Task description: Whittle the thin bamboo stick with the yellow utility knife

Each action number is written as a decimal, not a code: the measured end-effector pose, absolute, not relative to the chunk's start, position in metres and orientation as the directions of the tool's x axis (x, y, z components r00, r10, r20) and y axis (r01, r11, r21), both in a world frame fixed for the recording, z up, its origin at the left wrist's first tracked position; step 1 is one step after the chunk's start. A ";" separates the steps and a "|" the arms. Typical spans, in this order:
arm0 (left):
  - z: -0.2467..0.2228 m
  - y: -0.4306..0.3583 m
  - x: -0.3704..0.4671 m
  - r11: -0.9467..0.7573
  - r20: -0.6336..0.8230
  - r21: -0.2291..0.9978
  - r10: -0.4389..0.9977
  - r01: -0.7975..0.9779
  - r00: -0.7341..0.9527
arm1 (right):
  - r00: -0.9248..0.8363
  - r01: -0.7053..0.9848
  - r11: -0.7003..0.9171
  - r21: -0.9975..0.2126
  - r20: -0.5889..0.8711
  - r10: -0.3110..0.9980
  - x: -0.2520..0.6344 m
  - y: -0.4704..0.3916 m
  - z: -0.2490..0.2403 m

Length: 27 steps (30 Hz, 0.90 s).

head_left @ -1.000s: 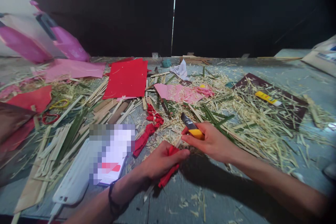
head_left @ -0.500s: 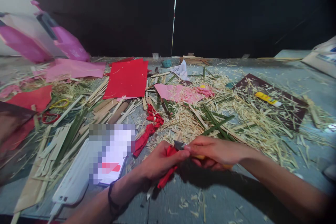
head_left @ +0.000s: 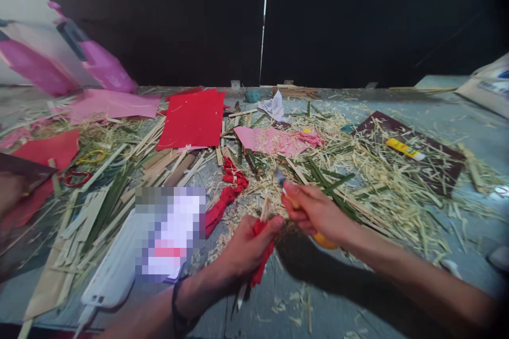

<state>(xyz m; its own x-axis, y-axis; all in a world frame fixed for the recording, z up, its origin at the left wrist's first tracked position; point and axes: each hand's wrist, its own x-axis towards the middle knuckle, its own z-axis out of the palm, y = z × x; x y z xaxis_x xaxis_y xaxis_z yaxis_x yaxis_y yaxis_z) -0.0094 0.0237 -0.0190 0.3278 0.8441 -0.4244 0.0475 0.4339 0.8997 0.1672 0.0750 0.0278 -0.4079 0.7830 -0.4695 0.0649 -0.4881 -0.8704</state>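
Note:
My left hand (head_left: pixel 246 246) is closed round a wooden stick (head_left: pixel 266 207) wrapped in red cloth (head_left: pixel 260 270); the stick's pale tip shows above the fingers and its other end below. My right hand (head_left: pixel 314 212) grips a knife with a yellow handle (head_left: pixel 325 241), its short grey blade (head_left: pixel 279 176) pointing up and forward, apart from the stick. Beyond my left hand a twisted red cloth strip (head_left: pixel 225 201) lies among pale shavings (head_left: pixel 274 183).
Left of my hands lie a phone (head_left: pixel 170 238), a white power bank (head_left: pixel 113 259) and wood strips (head_left: pixel 85 212). Farther off are red sheets (head_left: pixel 193 119), scissors (head_left: pixel 75 177) and a glue tube (head_left: pixel 404 149). Another person's hand (head_left: pixel 10 190) shows at the left edge.
My right hand has moved the knife away from the stick, and the blade now points upward. My left hand has shifted slightly, showing more of the stick. Another person's hand has appeared at the left edge.

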 end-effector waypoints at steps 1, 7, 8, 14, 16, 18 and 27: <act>-0.019 0.022 -0.010 0.446 -0.433 0.894 0.830 0.048 0.351 | -0.432 0.032 -0.500 -0.866 -0.463 0.774 0.172 0.080 0.032; -0.013 0.022 -0.019 0.513 -0.433 0.858 0.761 -0.038 0.483 | -0.703 0.269 -0.528 -0.805 -0.539 0.464 0.194 0.087 0.046; -0.012 0.023 -0.019 0.495 -0.406 0.867 0.769 -0.057 0.494 | -0.726 0.319 -0.525 -0.789 -0.559 0.400 0.194 0.085 0.044; -0.013 0.027 -0.016 0.401 -0.297 0.910 0.809 -0.106 0.506 | -0.747 0.384 -0.588 -0.712 -0.614 0.255 0.187 0.080 0.029; -0.015 0.028 -0.016 0.373 -0.292 0.925 0.820 -0.072 0.493 | -0.751 0.385 -0.630 -0.674 -0.626 0.211 0.185 0.080 0.027; -0.018 0.028 -0.015 0.344 -0.286 0.938 0.836 -0.043 0.468 | -0.737 0.367 -0.656 -0.660 -0.636 0.228 0.183 0.079 0.028; -0.021 0.020 -0.008 0.393 -0.344 0.917 0.869 -0.073 0.357 | -0.546 0.300 -0.557 -0.775 -0.618 0.566 0.164 0.057 0.025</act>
<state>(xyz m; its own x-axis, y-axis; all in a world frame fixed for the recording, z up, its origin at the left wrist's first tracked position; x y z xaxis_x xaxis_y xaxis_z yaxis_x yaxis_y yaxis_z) -0.0083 0.0203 -0.0206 0.3566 0.8687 -0.3437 -0.0733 0.3927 0.9167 0.1637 0.0570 0.0250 -0.5461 0.5657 -0.6178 0.2998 -0.5566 -0.7748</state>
